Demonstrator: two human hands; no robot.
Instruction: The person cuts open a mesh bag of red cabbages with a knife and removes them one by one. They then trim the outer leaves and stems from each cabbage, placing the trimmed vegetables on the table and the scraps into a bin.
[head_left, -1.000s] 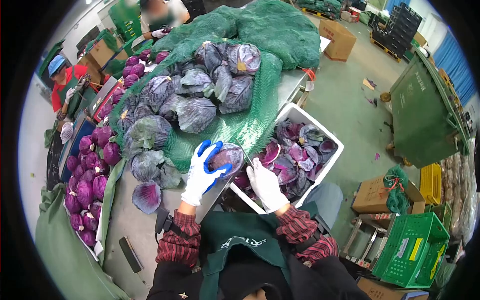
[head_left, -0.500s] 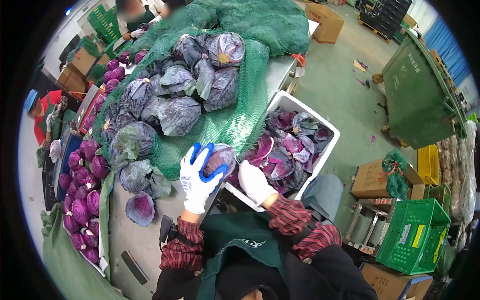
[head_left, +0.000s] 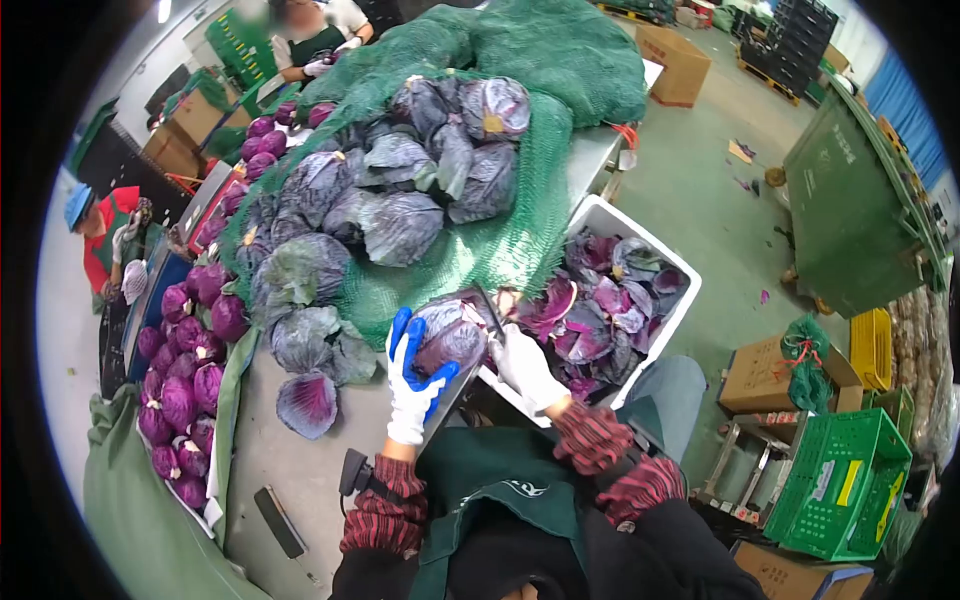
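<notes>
My left hand [head_left: 410,385], in a white glove with blue fingers, is closed around a red cabbage [head_left: 452,335] at the table's front edge. In a white glove, my right hand [head_left: 528,370] grips a knife; its dark blade [head_left: 491,314] stands against the cabbage's right side. A pale stem piece [head_left: 508,301] shows just beyond the blade. Close by on the right, a white bin [head_left: 684,300] holds loose purple leaves [head_left: 600,315]. A single purple leaf [head_left: 308,404] lies on the metal table [head_left: 262,460], left of my left hand.
Untrimmed red cabbages [head_left: 400,225] are heaped on green netting [head_left: 500,255] ahead. Peeled purple cabbages [head_left: 180,400] fill a cloth-lined container at left. A dark-bladed tool [head_left: 280,522] lies on the table. Green crate [head_left: 840,485] and green wheeled bin [head_left: 865,190] stand at right. Two people work beyond.
The knife blade now shows at the cabbage's side, with a pale stem piece beyond it. The cabbage has turned in my left hand. The whole view has shifted slightly.
</notes>
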